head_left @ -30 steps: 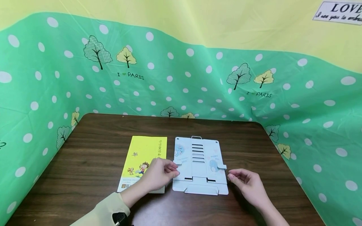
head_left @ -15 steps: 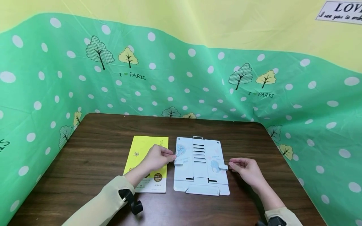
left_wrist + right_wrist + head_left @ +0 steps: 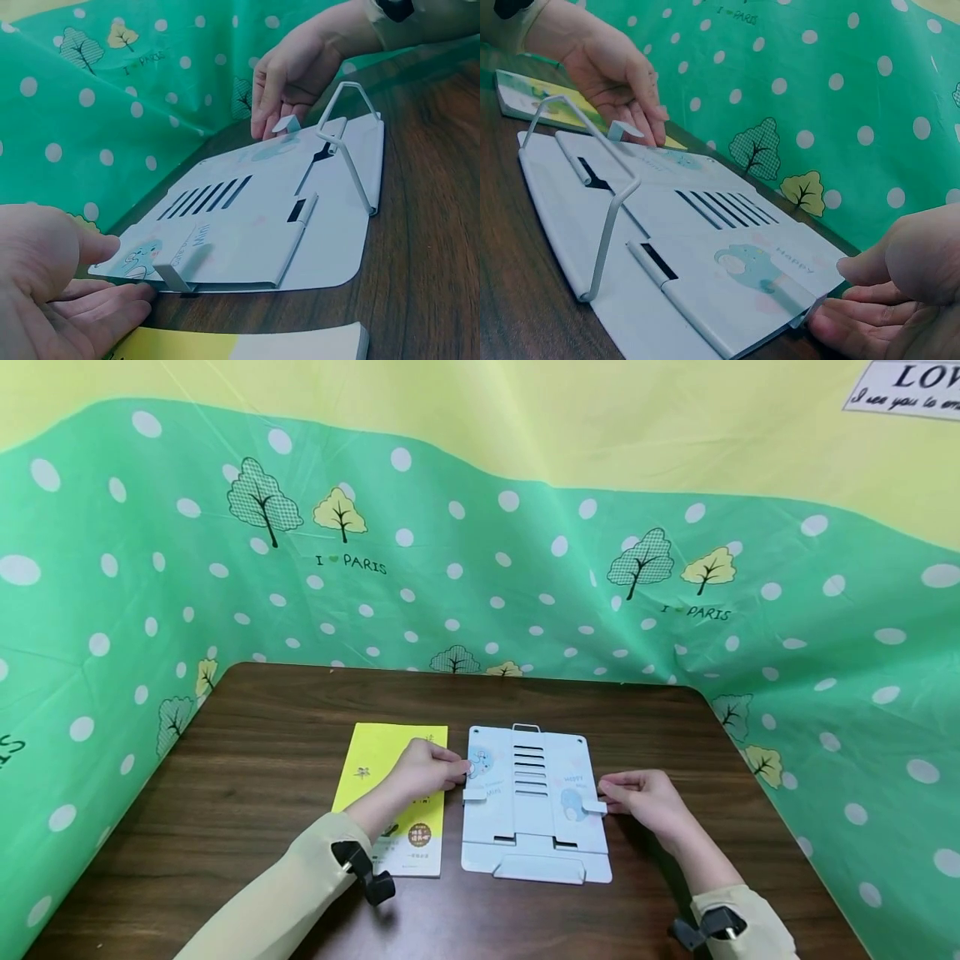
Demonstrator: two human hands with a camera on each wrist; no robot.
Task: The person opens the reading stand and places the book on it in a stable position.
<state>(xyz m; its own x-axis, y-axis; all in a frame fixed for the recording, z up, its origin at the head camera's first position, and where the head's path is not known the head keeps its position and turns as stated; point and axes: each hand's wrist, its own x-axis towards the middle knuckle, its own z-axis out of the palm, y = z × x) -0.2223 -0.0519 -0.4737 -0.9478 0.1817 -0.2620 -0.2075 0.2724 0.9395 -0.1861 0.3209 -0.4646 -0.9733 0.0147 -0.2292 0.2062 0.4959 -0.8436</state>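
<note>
Item: yellow book [image 3: 372, 758], flat, below my left wrist. Item: my left hand [image 3: 424, 769], unclosed, fingertips at stand's left edge. Item: white stand [image 3: 531, 817], flat between, long axis running away from me. Item: my right hand [image 3: 647, 797], fingers loose at right edge, equally near.

lighting in the head view is bright, soft and fairly even, apparently from above. the table [image 3: 285, 760] carries a faint sheen at its near edge; a dark, soft-edged shadow lies beneath the right arm [image 3: 708, 860]. the pale stand [image 3: 487, 822] looks washed out, its printing faint. dots on the cloth [image 3: 525, 564] stretch into ovals toward the side edges. both wrist views are dimmer, cooler and grainier. the close left hand [image 3: 37, 277] and right hand [image 3: 915, 292] appear soft there, with fingers partly shaded.
</note>
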